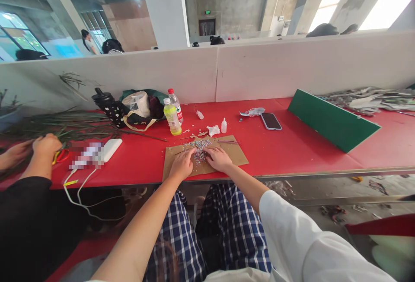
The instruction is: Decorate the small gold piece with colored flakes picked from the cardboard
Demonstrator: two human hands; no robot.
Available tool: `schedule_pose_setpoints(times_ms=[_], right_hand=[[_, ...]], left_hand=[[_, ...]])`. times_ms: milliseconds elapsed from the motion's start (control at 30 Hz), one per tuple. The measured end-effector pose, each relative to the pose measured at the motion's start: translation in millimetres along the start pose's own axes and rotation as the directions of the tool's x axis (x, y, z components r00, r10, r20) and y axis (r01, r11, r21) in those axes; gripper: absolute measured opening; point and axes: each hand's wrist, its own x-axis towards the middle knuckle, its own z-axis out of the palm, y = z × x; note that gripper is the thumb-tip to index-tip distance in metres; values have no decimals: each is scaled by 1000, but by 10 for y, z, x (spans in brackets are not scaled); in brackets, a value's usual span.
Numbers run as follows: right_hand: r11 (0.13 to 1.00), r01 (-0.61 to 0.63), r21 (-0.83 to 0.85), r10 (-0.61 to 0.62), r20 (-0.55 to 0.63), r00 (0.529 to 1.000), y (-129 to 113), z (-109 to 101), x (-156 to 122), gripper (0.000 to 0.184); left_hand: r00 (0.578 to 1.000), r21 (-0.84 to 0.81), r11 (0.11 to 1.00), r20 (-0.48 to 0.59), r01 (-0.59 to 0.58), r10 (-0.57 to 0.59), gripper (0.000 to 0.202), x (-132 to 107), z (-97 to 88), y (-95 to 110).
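A loose pile of tiny multicoloured beads or chips [201, 144] lies on a flat piece of brown cardboard [238, 152] at the table's front edge. At the pile's left side is my left hand [183, 164], its fingers closed together at the tips. My right hand [218, 159] rests on the right side of the pile, fingers bent inward and closed near the beads. Whatever either hand pinches is too small to make out. Behind the cardboard are a crumpled white tissue [213, 131] and a small white dropper bottle [224, 125].
On the red table [279, 152] stand two drink bottles [172, 115] and a bag [139, 107]. A phone [271, 121] and a green board [332, 120] are to the right. At left, a co-worker's hand [47, 146] is near scissors [61, 156], beside a white power bank [112, 149] with cables.
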Motion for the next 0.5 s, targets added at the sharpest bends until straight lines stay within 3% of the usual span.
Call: schedule_pose_setpoints(times_ms=[233, 500], right_hand=[[995, -95, -2, 95, -33, 995, 5, 29, 15, 41], [999, -10, 43, 9, 29, 1000, -5, -14, -1, 41]], left_hand=[[999, 13, 999, -17, 47, -47, 41, 15, 60, -40], [999, -27, 999, 37, -37, 38, 43, 8, 30, -3]])
